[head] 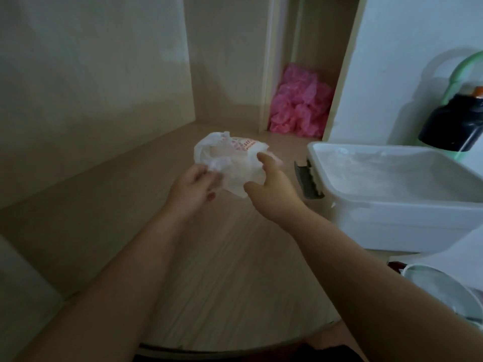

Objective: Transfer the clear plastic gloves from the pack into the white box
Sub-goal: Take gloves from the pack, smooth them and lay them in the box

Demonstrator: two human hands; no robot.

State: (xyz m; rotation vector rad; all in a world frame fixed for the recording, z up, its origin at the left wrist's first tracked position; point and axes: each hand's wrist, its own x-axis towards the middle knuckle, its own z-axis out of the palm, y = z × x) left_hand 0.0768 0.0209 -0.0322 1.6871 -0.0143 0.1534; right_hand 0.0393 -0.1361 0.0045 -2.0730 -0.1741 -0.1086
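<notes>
The pack (230,158) is a crumpled clear plastic bag with red print across its top. The lettering is too blurred to read. It is held up above the wood-grain table (235,262), just past the middle of the view toward 12 o'clock.

Both forearms reach forward from the bottom edge. The left hand (194,184) pinches the pack's edge at 8 o'clock with curled fingers. The right hand (271,189) grips the side at 4 o'clock, forefinger over the top and thumb underneath.

The white box (392,223) stands open on the table at 3 o'clock of the pack, just beside the right hand. A grey latch (307,181) hangs on the end wall that faces the hands.

At 1 o'clock, a heap of pink plastic gloves (300,105) fills a narrow recess between upright panels. Beyond the box at 2 o'clock stands a black container (454,121) with an orange top, against something pale green. A pale-rimmed bowl (444,291) sits at 5 o'clock, near the right forearm.
</notes>
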